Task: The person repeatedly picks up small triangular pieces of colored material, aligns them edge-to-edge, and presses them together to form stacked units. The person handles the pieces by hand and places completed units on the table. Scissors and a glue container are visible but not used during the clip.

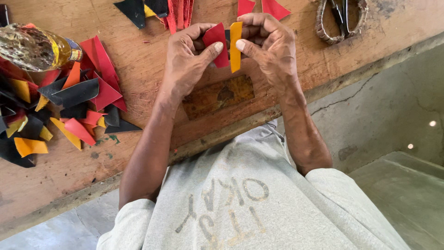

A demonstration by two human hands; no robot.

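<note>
Clear plastic bottle [32,46] w/ yellow-blue label [69,50], lying on its side, far left of the wooden bench [138,92], atop scraps.

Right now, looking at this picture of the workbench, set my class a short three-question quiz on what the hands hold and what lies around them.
1. True or false: the left hand pinches a red piece under its thumb.
2. Which colour is the strip in the right hand? A green, B yellow, C white.
3. Fill in: the scissors lie on the wooden bench to the person's ______ side.

Key
1. True.
2. B; it stands close beside the red piece.
3. Right; the pile of scraps and the bottle lie to the left.
</note>
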